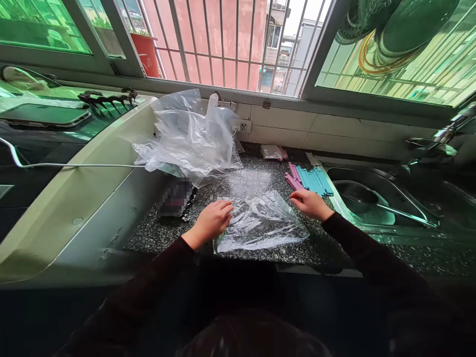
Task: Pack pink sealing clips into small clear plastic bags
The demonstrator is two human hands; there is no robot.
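A clear, crinkled plastic bag [262,225] lies flat on the speckled dark countertop between my hands. My left hand [212,221] is at its left edge, the fingers stretched out and lightly curved, with nothing visible in them. Beyond the bag's upper right corner, my right hand [311,204] hovers with loosely bent fingers; I see nothing held in it. Just past that hand lie several pink strips [294,177] and a heap of teal strips [315,179]. Large clear plastic bags [193,136] are piled at the back left.
A dark packet [174,197] with a blurred front lies left of my left hand. A small packet [272,152] rests near the wall socket [243,126]. To the right is a sink [405,196] holding a dark pan [355,196]. A white cable [85,165] crosses the left side.
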